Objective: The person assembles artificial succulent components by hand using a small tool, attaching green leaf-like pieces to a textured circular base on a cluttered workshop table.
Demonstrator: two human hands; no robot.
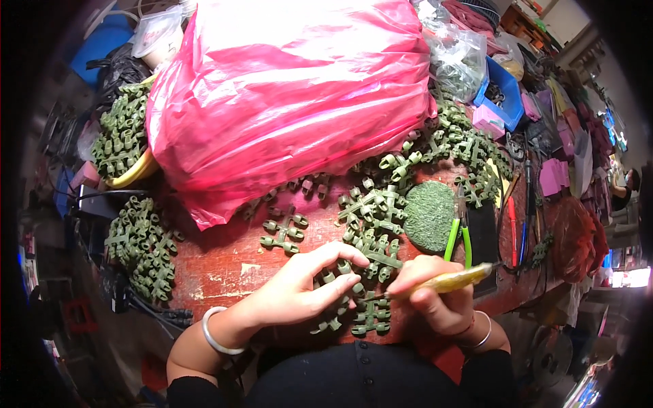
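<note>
My left hand (299,285) is curled, thumb and forefinger bent round a dark green branched piece (328,277) with small cup-like ends. Parts of that piece are covered by the fingers. In my right hand (439,299) is a pen-like tool with a yellowish, translucent handle (462,277); its tip points left, and I cannot make out what it touches. Between the hands, near the table's front edge, lies another green branched piece (371,315). More such pieces (373,211) are heaped just beyond the fingers, and a separate one (284,230) lies farther left.
A large pink plastic bag (292,102) fills the back of the red table (218,272). Right of the heap sit a round, rough green pad (430,216) and green-handled pliers (459,241). Green pieces pile up at left (143,248); a blue bin (500,92) stands far right.
</note>
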